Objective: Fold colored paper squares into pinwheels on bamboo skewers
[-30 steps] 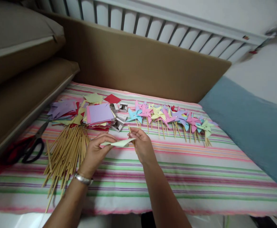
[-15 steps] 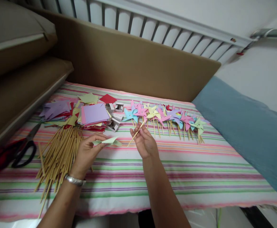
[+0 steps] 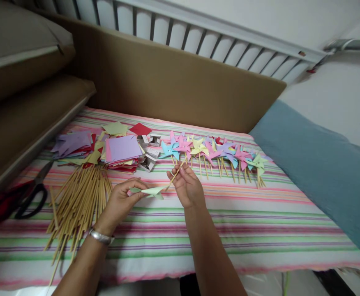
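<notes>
Head view: left hand point(image 3: 123, 199) pinches green pinwheel point(image 3: 151, 191); right hand point(image 3: 184, 185) grips stick point(image 3: 176, 172) touching it.

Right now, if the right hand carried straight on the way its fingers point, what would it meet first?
The right hand, pinching a wooden stick, points up and away over the striped cloth. Probably the first thing it would meet is the row of finished pinwheels, likely the blue one, though depth is hard to judge.
</notes>
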The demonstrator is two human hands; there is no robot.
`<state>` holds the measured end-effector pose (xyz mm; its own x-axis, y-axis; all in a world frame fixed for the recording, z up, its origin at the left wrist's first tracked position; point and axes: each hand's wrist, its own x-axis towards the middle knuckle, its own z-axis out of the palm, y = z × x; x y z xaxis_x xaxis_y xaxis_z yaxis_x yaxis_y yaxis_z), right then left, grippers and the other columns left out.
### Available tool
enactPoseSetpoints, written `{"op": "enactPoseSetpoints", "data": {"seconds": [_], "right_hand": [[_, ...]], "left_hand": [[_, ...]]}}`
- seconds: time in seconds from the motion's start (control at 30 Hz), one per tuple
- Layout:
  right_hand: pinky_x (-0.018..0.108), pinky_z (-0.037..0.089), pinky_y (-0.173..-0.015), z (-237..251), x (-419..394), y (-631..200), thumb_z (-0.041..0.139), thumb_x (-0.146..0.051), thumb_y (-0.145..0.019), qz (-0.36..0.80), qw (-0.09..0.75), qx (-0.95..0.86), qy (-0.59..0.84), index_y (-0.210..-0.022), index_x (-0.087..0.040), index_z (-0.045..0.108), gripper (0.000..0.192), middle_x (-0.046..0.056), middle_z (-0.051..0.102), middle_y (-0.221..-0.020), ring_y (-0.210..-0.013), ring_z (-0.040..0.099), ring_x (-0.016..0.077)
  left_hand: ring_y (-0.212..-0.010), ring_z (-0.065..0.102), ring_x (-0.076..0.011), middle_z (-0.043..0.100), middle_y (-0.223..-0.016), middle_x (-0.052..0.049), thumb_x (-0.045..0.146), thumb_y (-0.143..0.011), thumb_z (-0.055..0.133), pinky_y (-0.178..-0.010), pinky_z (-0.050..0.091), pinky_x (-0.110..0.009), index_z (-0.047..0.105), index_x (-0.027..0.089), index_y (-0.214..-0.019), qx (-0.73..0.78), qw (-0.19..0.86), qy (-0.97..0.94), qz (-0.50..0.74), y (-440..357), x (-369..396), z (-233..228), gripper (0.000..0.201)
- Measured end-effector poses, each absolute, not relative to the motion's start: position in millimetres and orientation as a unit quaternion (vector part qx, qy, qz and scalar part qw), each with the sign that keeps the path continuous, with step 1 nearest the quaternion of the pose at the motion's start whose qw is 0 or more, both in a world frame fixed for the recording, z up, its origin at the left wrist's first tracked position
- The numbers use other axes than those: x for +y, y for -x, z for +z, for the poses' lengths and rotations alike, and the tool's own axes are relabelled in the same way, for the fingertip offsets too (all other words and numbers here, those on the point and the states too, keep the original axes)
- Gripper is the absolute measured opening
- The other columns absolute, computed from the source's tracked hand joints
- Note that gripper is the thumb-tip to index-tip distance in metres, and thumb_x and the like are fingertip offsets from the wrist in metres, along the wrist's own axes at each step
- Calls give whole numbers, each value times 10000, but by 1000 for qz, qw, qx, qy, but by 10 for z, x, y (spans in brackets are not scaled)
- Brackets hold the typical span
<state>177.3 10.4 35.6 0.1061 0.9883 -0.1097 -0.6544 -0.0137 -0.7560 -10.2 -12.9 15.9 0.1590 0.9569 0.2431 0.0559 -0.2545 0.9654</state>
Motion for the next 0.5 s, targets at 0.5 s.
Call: {"op": "enactPoseSetpoints", "data": {"seconds": [0.5], "right_hand": [[222, 349, -484, 439, -98, -1533, 640, -266, -732, 585, 466, -505, 431, -748, -191, 666, 80, -24, 600, -620, -496, 463, 81]], "left_hand": [[-823, 607, -201, 673, -778, -59, 220, -732, 666, -837, 433, -357, 701, 200, -708, 367, 412, -627, 550, 57, -171, 312, 47]]}}
